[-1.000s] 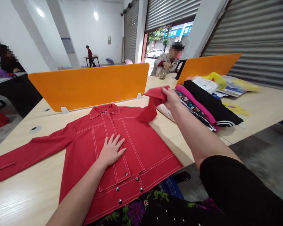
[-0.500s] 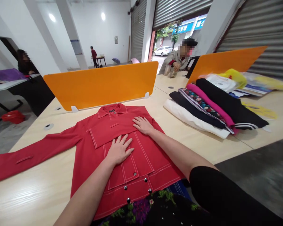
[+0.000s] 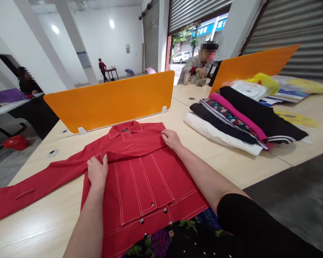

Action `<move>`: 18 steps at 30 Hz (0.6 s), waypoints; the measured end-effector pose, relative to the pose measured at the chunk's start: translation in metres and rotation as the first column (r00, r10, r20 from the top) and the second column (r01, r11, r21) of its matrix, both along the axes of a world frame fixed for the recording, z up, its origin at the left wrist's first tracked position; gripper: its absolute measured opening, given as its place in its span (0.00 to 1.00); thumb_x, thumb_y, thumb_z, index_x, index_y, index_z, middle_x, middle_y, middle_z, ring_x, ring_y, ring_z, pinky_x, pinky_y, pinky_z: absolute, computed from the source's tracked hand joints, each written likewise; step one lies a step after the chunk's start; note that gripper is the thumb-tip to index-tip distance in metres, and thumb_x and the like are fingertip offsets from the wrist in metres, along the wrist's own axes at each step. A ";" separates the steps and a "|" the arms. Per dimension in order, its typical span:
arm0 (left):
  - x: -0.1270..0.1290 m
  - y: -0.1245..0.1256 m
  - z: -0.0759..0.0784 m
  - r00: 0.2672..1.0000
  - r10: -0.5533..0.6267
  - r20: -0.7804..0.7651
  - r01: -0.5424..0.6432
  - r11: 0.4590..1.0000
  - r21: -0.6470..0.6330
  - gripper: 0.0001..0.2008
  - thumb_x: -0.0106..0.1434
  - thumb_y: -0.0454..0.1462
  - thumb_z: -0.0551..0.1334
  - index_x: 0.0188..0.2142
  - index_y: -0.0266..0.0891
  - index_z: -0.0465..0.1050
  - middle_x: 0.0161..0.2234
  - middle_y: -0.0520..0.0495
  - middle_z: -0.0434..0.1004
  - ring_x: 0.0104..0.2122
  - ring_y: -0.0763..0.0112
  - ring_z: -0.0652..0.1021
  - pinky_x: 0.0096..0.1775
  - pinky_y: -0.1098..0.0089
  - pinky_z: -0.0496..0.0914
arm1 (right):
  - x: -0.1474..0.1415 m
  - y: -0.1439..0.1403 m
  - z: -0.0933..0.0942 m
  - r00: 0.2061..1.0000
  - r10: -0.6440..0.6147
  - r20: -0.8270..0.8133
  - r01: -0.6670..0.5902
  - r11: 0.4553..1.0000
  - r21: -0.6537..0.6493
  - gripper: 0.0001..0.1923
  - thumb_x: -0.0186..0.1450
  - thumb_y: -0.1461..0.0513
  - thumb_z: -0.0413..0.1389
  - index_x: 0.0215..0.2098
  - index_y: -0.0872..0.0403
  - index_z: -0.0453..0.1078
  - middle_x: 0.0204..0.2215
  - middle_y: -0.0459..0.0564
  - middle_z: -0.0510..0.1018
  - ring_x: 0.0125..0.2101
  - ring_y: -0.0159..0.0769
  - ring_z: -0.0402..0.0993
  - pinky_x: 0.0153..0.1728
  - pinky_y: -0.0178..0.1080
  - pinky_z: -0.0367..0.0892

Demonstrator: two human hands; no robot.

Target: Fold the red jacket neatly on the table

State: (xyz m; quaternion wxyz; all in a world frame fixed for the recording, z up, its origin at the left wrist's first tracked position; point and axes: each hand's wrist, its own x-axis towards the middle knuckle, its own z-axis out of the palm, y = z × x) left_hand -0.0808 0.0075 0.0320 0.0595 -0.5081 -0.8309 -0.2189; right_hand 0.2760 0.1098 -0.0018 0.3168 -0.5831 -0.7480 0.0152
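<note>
A red jacket [image 3: 150, 172] with white stitching and metal snap buttons lies front up on the light wood table, collar away from me. One sleeve [image 3: 134, 148] is folded across its chest; the other sleeve [image 3: 37, 182] stretches out to the left. My left hand [image 3: 97, 172] is closed on the cuff of the folded sleeve, the thumb pointing up. At the fold by the shoulder, my right hand [image 3: 172, 139] pinches the same sleeve with curled fingers. The jacket's bottom hem runs down to my dark flowered clothing, which hides part of it.
Folded clothes [image 3: 231, 122] are stacked to the right, with plastic bags [image 3: 266, 84] behind them. An orange divider [image 3: 110, 102] stands along the table's far side. Beyond it a co-worker [image 3: 196, 66] sits near glass jars. A blue printed item [image 3: 208, 218] shows under the hem.
My left hand has moved left from the jacket's middle to the sleeve cuff and closed on it. My right hand has shifted slightly right, from lying flat to pinching the sleeve.
</note>
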 end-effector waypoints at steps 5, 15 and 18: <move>-0.008 0.008 -0.002 0.970 -0.112 0.213 0.119 0.993 -0.021 0.30 0.65 0.53 0.48 0.57 0.34 0.63 0.44 0.33 0.75 0.46 0.51 0.75 0.45 0.57 0.68 | 0.035 0.005 -0.001 0.974 0.207 0.091 -0.179 0.953 -0.245 0.33 0.52 0.63 0.57 0.57 0.54 0.67 0.61 0.55 0.63 0.59 0.45 0.59 0.57 0.44 0.59; -0.018 0.022 -0.026 0.699 -0.391 0.599 0.153 0.900 0.408 0.22 0.56 0.54 0.56 0.27 0.38 0.73 0.30 0.46 0.76 0.35 0.64 0.76 0.41 0.67 0.71 | 0.023 -0.001 -0.002 0.937 0.233 0.260 -0.209 0.971 -0.118 0.29 0.57 0.72 0.47 0.54 0.50 0.71 0.61 0.51 0.64 0.61 0.43 0.56 0.58 0.52 0.55; -0.019 0.021 -0.022 0.790 -0.476 0.388 0.203 0.799 0.567 0.14 0.54 0.48 0.60 0.27 0.39 0.71 0.38 0.45 0.74 0.41 0.65 0.75 0.43 0.67 0.69 | 0.025 0.001 -0.002 0.940 0.247 0.233 -0.228 0.968 -0.109 0.30 0.57 0.74 0.43 0.52 0.50 0.73 0.56 0.50 0.71 0.59 0.39 0.62 0.58 0.48 0.56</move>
